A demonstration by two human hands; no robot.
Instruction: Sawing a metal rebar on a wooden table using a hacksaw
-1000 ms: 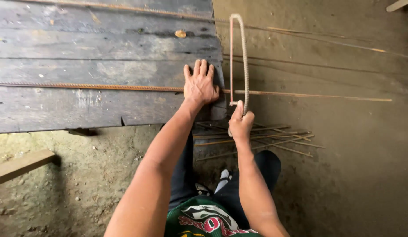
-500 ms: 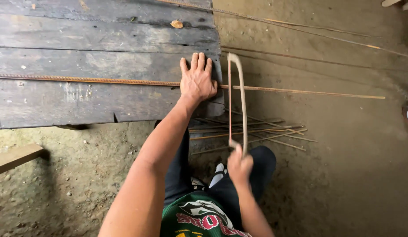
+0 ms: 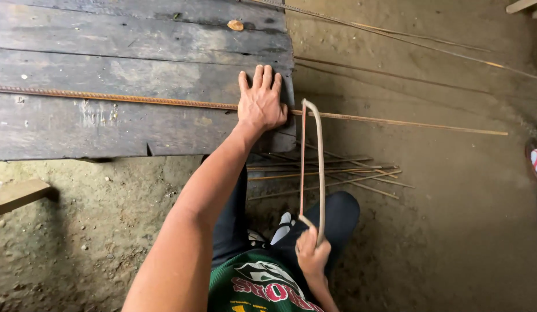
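Head view: we see the left hand (image 3: 261, 103) spread flat, fingers together, pressing a ribbed, rust-brown rebar (image 3: 112, 97) onto a weathered grey plank bench (image 3: 135, 43). The right hand (image 3: 312, 253) grips the near end of a hacksaw (image 3: 312, 162), whose thin bent frame and straight blade cross the rebar just beyond the bench edge. Below, cut rods (image 3: 332, 173) lie on the gritty dirt floor (image 3: 453, 219).

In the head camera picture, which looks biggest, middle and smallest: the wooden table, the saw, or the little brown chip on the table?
1. Dark weathered plank table, biggest by far.
2. Thin curved metal-frame hacksaw, held in the right hand.
3. Small tan chip on the far planks, smallest, though it lies farther away.
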